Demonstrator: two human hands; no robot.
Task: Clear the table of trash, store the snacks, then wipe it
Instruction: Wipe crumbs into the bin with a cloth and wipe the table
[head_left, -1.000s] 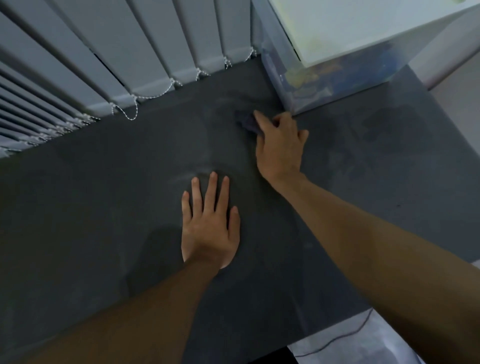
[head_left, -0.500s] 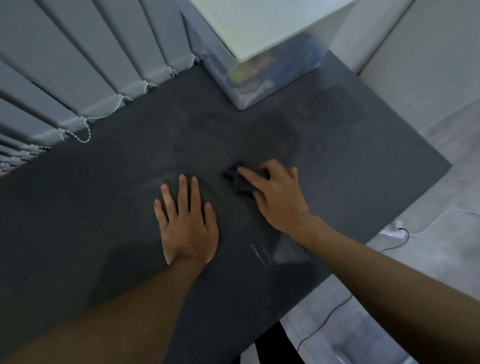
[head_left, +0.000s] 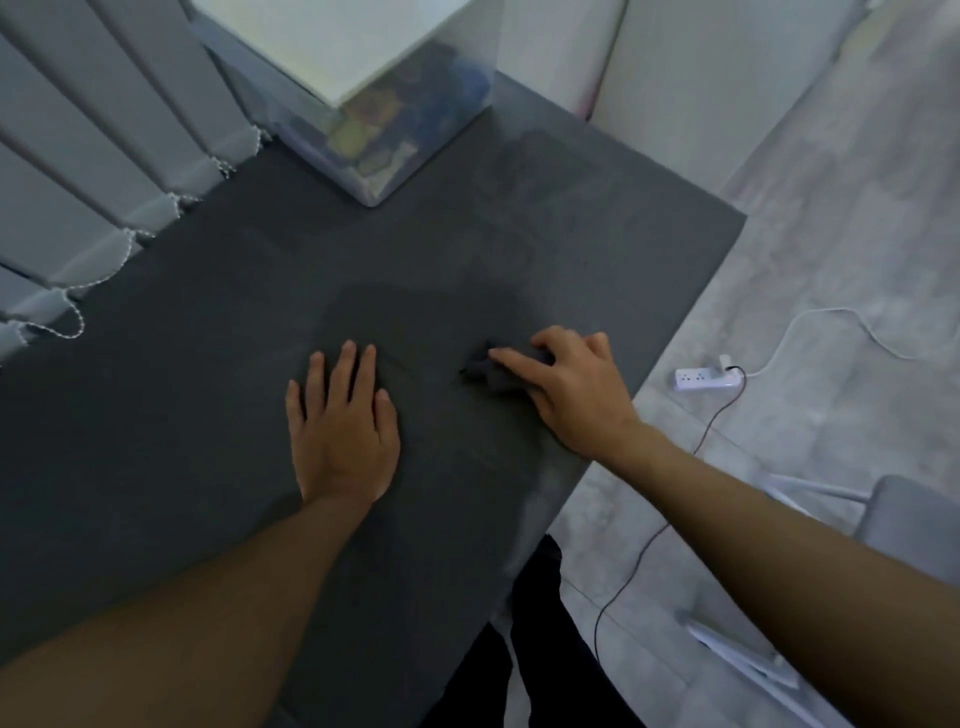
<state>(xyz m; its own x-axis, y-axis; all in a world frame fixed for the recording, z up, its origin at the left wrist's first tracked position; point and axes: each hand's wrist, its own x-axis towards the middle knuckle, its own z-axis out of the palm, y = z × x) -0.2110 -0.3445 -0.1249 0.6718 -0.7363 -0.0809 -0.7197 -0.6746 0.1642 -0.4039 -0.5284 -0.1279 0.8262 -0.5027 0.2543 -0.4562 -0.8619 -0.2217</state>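
**Head camera: wiping is the step in hand, cloth under the right hand**

I see the small dark grey crumpled cloth (head_left: 488, 371) lying on the matte charcoal rectangular tabletop (head_left: 156, 415), at about 3 o'clock from centre and near the right edge. The right hand (head_left: 576, 395) holds it down, with the index finger laid straight across it and the other fingers bent over its far side. The cloth looks soft and bunched, so I'd expect it to drag, not glide.

The left hand (head_left: 343, 431) lies flat, fingers straight and slightly spread, holding nothing. It sits just at 9 o'clock from the cloth, apart from it.

Faint paler smears show on the surface toward 12 o'clock. I judge the next stroke should sweep that way with even pressure, stopping short of the clear plastic storage bin with a flat white lid (head_left: 395, 140). Blurred colourful packets show through the bin's walls, so the snacks look stored.

Pale grey vertical blind slats (head_left: 104, 156) hang along 10 o'clock. A white power strip (head_left: 706, 378) lies on the mottled floor at 3 o'clock.
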